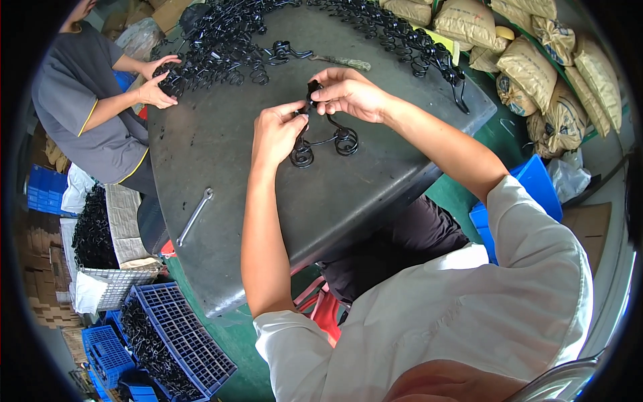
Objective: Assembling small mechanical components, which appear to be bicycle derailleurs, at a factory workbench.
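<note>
Over the dark table top (pixel 221 268), both my hands are closed by their fingertips on a black double-coil wire spring (pixel 345 141). My left hand (pixel 274 132) pinches its left leg, below a small black piece at the top. From the right, my right hand (pixel 351 94) grips that upper end between thumb and fingers. The two round coils hang below my fingers, joined by a short wire. Exactly how the small black piece sits on the wire is hidden by my fingertips.
A heap of black springs (pixel 231 40) lies at the far left, beside a co-worker's hands (pixel 157 84). A row of linked springs (pixel 395 40) runs along the far right. A wrench (pixel 195 216) rests at left. Blue crates (pixel 181 335) and stacked sacks (pixel 529 74) surround the table.
</note>
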`<state>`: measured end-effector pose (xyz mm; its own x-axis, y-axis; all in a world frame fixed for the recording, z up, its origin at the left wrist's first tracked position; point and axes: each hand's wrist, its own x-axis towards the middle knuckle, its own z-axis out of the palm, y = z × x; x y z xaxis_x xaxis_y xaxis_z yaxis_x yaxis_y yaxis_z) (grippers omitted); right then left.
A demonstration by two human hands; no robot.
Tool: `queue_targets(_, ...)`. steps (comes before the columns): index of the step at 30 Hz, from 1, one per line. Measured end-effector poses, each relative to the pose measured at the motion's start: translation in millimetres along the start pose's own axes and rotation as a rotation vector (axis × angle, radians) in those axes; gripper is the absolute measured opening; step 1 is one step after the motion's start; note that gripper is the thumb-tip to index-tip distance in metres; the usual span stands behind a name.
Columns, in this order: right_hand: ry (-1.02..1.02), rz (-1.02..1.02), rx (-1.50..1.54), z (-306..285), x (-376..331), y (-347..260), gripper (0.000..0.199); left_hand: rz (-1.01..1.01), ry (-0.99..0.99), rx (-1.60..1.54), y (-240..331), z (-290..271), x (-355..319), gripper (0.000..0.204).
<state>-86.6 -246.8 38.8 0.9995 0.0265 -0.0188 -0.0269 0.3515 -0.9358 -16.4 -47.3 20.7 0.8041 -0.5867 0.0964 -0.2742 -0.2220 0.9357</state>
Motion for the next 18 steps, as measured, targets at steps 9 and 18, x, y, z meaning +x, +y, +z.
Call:
queue_targets(9, -0.057, -0.061, -0.227, 4, -5, -5, 0.046, -0.006, -0.039, -0.047, -6, -3, 3, 0.036)
queue_targets(18, 0.149, -0.148, -0.577, 10, 3, 1, 0.040, -0.021, -0.105, -0.078, -5, -5, 3, 0.036)
